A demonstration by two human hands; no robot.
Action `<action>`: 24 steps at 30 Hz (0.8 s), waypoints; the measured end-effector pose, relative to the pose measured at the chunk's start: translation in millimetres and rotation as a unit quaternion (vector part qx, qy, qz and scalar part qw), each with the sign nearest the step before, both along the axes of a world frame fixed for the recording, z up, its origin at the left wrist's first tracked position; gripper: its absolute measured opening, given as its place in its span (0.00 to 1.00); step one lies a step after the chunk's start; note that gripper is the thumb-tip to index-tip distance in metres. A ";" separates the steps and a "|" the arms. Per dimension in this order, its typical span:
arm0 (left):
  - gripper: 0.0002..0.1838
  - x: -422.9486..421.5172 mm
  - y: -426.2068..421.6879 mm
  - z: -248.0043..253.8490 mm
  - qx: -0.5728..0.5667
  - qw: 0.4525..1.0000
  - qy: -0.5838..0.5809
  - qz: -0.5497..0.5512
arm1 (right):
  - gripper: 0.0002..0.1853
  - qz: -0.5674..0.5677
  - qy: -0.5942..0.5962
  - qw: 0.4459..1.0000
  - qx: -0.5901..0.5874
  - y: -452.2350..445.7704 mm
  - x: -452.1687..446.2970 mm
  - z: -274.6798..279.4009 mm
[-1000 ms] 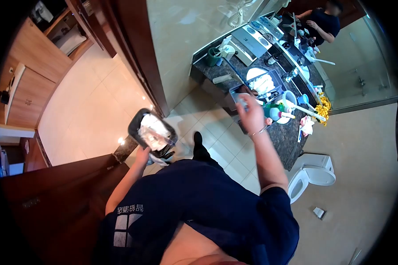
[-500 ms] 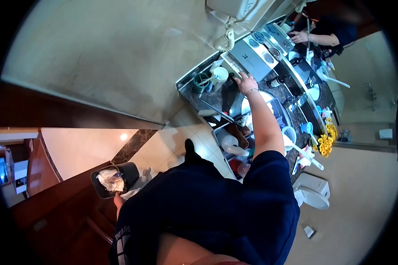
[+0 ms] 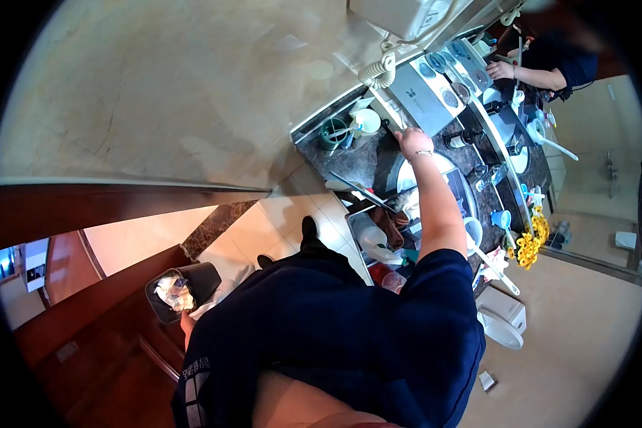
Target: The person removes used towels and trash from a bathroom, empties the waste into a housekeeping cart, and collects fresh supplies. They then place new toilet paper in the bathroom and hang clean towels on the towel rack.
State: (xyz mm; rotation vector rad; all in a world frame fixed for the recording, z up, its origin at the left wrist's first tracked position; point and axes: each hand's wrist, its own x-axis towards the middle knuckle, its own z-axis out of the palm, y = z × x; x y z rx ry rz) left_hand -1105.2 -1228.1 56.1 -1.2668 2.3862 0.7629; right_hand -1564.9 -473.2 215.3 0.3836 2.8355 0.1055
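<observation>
at the far left of the counter (image 3: 353, 165), the right hand (image 3: 412, 143) has shifted from the near edge to the grey box (image 3: 419, 96), so work now centres there; whether its fingers grip anything, i cannot tell. near left, the left hand (image 3: 187, 321) grips the black bin (image 3: 207, 278), crumpled white material (image 3: 172, 291) inside.

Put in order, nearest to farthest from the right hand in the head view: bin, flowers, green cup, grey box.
1. Grey box: just beyond the right hand.
2. Green cup: to the left.
3. Flowers: lower right.
4. Bin: far lower left.
</observation>
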 end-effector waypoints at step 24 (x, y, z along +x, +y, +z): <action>0.14 -7.4 19.2 17.9 0.030 0.997 -0.051 0.040 | 0.53 -0.207 -0.005 0.965 -0.161 6.1 -50.1 -32.7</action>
